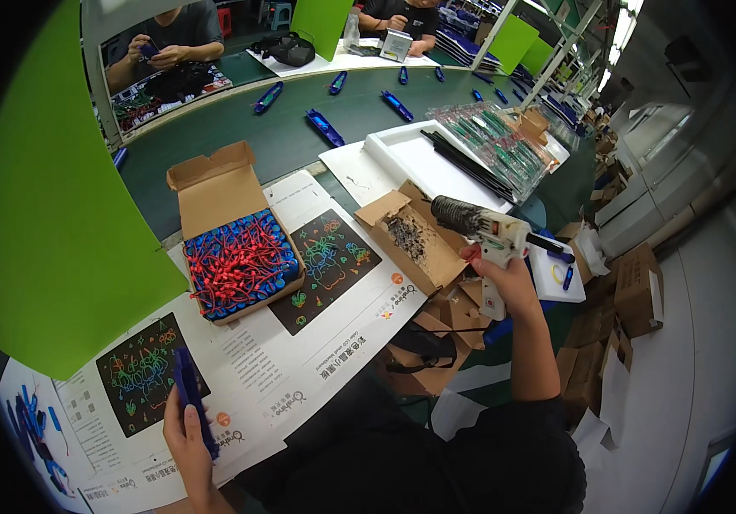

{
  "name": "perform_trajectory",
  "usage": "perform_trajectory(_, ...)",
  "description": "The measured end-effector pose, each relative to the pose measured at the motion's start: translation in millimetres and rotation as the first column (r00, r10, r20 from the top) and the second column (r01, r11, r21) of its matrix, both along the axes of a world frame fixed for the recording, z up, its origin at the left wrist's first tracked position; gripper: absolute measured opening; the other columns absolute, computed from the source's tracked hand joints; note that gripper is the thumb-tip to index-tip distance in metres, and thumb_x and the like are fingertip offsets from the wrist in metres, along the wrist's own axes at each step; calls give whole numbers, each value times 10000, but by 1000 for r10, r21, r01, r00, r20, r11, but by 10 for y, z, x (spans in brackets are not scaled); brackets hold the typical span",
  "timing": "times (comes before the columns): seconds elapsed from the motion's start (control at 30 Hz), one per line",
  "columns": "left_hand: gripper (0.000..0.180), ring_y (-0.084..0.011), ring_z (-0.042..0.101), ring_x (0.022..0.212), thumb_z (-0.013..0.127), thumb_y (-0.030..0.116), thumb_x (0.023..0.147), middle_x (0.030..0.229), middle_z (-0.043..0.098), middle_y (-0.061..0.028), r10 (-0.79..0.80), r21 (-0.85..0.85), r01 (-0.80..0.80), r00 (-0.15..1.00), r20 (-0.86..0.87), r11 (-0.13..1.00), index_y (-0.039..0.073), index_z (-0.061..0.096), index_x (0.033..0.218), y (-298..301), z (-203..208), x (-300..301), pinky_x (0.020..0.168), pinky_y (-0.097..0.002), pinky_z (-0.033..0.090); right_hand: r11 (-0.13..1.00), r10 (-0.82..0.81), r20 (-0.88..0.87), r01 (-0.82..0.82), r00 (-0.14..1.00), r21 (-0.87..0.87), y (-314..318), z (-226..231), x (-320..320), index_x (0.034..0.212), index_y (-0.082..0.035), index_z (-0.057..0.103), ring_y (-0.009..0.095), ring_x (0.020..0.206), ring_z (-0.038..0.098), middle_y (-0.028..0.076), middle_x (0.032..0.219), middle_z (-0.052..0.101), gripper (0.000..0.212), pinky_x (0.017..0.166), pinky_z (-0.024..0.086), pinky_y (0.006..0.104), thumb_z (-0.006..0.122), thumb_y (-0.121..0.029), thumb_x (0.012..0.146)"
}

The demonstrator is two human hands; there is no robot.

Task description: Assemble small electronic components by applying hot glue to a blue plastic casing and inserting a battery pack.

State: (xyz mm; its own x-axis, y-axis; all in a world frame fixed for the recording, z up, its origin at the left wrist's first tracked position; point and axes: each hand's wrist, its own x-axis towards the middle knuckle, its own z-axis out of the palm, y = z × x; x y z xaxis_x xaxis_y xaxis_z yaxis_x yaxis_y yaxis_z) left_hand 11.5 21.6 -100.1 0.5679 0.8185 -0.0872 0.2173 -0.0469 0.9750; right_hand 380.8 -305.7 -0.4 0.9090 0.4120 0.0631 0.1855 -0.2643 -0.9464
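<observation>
My left hand (186,441) grips a long dark blue plastic shell (190,377), held tilted above the printed paper sheet (248,377) on the bench. In my right hand (509,287) is a hot glue gun (500,233), its handle wrapped by my fingers. The gun's dark, wire-wound front points left, over a small open cardboard box (419,240) with dark, crusty residue inside. Between my hands, farther back, stands an open carton (297,272) packed with blue cylindrical cells (278,227) and red wires (244,267).
A green belt (239,141) carries several blue shells (325,127). Right of it lie a white foam tray (385,147), black sticks (470,167) and bagged green circuit boards (496,141). A green panel (68,214) stands left, near wired blue cells (34,428). Two people work across the belt.
</observation>
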Motion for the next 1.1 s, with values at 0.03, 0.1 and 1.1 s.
perform_trajectory(0.03,394,-148,568,859,419,207,968,1132,570,-126,49,-311,22,975,218,950,18,417,1313,-124,177,150,673,-253,499,998,-2,10,1,1000,56,55,27,-12,1093,8,548,163,922,589,87,990,642,323,824,452,286,607,-51,781)
perform_trajectory(0.1,427,-215,591,882,423,247,966,1128,570,-168,306,-645,79,832,463,760,38,362,1333,-235,78,278,771,-350,506,984,25,3,-26,1000,176,226,107,-68,1090,11,552,168,942,591,108,1015,645,331,838,449,282,623,-67,777)
perform_trajectory(1.1,402,-169,546,998,418,263,976,1108,572,-80,233,-748,499,740,630,438,33,413,1306,-343,-207,596,885,-310,437,657,592,-528,-744,608,-120,1322,152,-1366,966,-18,582,127,792,584,38,849,613,171,712,477,277,625,-91,817)
